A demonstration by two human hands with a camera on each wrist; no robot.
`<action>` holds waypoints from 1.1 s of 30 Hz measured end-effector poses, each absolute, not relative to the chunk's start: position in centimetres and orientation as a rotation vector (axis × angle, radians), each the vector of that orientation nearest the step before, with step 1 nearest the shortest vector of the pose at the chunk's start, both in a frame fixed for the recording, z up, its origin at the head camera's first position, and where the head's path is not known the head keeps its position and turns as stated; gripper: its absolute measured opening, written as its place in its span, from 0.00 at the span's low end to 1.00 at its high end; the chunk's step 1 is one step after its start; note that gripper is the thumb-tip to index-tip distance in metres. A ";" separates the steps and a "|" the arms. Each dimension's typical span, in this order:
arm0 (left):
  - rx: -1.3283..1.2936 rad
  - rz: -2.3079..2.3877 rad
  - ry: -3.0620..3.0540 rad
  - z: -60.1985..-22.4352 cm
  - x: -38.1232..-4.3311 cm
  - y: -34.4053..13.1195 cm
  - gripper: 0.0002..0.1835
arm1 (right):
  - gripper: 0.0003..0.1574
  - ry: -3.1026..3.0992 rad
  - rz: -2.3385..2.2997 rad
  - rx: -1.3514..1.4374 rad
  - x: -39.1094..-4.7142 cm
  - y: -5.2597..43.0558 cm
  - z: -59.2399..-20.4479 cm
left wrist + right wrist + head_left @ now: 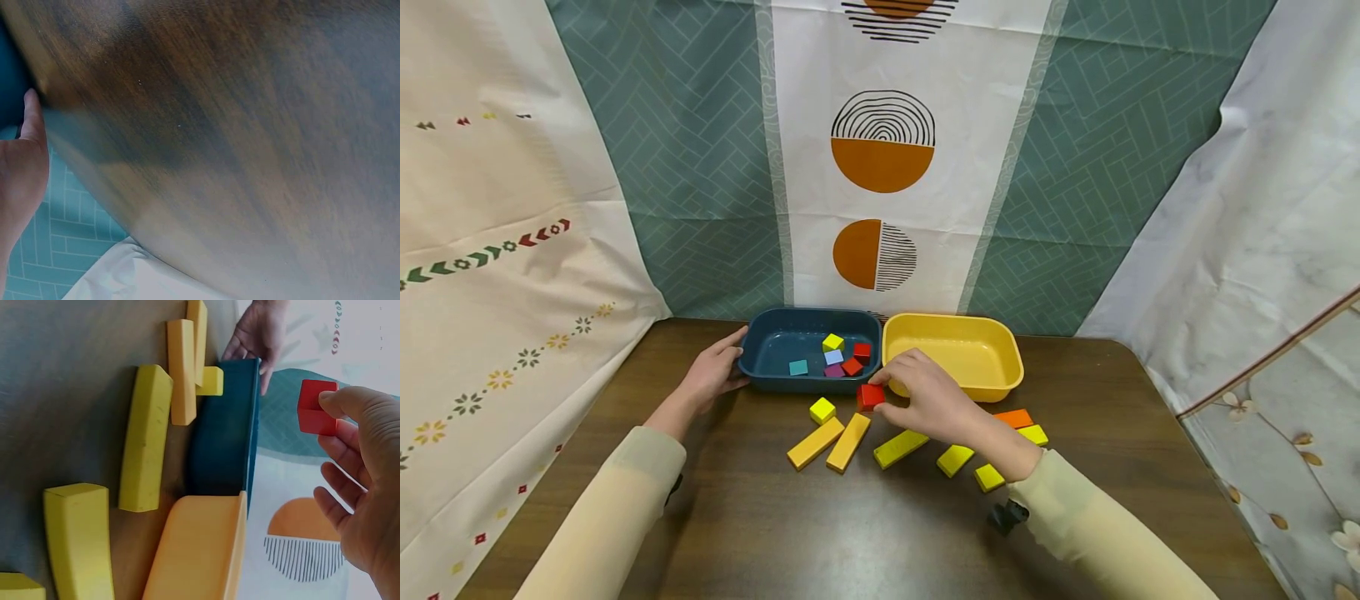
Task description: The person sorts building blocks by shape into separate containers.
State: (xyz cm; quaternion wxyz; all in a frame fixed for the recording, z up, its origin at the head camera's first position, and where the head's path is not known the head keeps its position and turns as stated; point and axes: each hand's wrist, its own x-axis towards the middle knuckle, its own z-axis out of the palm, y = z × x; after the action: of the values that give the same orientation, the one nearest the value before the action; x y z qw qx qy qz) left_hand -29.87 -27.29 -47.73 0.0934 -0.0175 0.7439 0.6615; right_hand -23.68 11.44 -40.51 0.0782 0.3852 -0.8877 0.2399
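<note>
Between thumb and fingertips, my right hand (928, 402) pinches a red cube (870, 397) just in front of the dark blue bin (767, 382). The right wrist view shows the same red cube (317, 417) at the thumb tip, the other fingers loosely bent. My left hand (709, 371) rests against the bin's left end with its fingers extended. Inside the bin lie several small blocks, among them a yellow cube (832, 342), a light blue block (833, 357) and a red block (862, 352). Another yellow cube (823, 410) sits on the table in front of the bin.
A yellow bin (958, 330) stands right beside the blue one. On the table (820, 533) lie two light orange bars (848, 444), a long yellow block (900, 448), more yellow blocks (955, 460) and an orange block (1014, 418). Patterned cloth (707, 167) hangs behind.
</note>
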 end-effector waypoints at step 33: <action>-0.043 1.989 2.190 -47.9 -30.0 -27.3 0.30 | 0.22 -2.824 0.588 0.929 -30.5 6.2 -39.0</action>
State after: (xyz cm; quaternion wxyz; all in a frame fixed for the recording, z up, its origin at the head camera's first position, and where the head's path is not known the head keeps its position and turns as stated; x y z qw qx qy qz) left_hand -29.95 -27.35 -47.87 0.0915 -0.0144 0.7371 0.6694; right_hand -30.51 6.15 -38.97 0.0556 0.3060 -0.9304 0.1939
